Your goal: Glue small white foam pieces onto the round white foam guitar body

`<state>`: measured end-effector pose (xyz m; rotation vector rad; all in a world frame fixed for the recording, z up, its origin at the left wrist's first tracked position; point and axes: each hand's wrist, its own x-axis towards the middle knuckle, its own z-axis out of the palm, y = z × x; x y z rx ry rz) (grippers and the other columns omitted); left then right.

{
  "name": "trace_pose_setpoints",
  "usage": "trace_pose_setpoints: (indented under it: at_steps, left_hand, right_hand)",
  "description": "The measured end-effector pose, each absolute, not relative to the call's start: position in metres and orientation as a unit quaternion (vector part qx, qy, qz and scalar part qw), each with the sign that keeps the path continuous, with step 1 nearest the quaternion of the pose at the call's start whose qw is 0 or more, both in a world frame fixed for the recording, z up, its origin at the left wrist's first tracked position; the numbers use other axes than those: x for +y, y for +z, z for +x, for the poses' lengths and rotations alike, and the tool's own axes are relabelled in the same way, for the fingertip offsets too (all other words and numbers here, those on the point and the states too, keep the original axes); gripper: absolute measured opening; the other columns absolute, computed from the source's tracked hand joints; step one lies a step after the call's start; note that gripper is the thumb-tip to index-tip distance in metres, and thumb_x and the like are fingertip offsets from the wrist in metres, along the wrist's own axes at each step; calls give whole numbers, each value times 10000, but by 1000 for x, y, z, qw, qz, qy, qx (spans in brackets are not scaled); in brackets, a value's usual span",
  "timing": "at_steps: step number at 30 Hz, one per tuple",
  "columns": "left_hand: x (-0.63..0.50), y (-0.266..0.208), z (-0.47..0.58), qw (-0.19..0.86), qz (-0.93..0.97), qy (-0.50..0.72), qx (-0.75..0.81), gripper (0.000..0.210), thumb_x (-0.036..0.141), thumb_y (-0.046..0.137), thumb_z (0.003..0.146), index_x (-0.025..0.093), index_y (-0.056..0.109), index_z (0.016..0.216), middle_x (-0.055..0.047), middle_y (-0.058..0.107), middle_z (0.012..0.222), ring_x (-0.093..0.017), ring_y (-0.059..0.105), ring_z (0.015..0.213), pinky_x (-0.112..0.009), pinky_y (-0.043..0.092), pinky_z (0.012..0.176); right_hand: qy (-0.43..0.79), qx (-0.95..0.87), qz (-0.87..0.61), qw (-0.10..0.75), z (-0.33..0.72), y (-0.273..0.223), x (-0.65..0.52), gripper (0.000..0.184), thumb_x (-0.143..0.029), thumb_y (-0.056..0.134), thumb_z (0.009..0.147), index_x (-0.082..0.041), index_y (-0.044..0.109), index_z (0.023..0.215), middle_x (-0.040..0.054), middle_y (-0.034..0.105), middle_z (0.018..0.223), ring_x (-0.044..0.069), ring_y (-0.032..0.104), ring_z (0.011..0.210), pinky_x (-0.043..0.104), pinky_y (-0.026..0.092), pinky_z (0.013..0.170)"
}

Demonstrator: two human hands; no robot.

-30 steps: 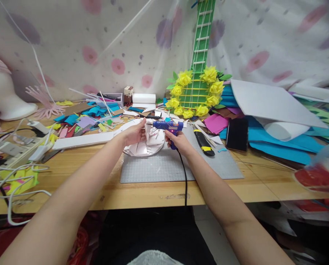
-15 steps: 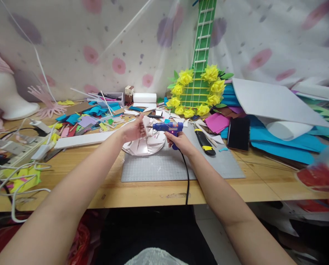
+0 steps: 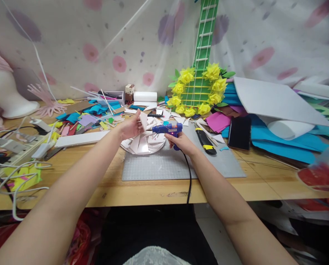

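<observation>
My right hand (image 3: pixel 180 141) is wrapped round the handle of a blue hot glue gun (image 3: pixel 167 128), whose nozzle points left. In my left hand (image 3: pixel 131 126) a small white triangular piece (image 3: pixel 143 121) is pinched upright, just left of the nozzle. Whether nozzle and piece touch I cannot tell. Below them lies a round white disc (image 3: pixel 156 149) with overlapping white pieces on it. The disc rests partly on a grey cutting mat (image 3: pixel 164 169). A black cord runs down from the glue gun over the table's front edge.
A black and yellow utility knife (image 3: pixel 205 141) and a phone (image 3: pixel 239 133) lie to the right. Behind stands a green paper guitar shape (image 3: pixel 199 88) with yellow flowers. Coloured scraps cover the back left. White cables (image 3: pixel 15 176) tangle at far left; blue sheets (image 3: pixel 286 145) are stacked right.
My left hand has shifted slightly left and up with the white piece, turning it a little. The glue gun stays nearly in place, and the view has shifted slightly.
</observation>
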<state>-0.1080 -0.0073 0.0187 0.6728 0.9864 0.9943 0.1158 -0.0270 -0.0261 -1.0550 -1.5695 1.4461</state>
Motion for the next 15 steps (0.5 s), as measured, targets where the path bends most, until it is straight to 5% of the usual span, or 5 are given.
trace_pose_setpoints:
  at_steps: [15]
  left_hand:
    - [-9, 14, -105, 720, 345, 388, 460, 369, 506, 521, 820, 147, 605, 798, -48, 645, 729, -128, 609, 622, -232, 488, 565]
  right_hand:
    - [540, -568, -446, 432, 115, -33, -16, 477, -593, 695, 590, -184, 465, 508, -43, 436, 450, 72, 429, 406, 239, 453, 435]
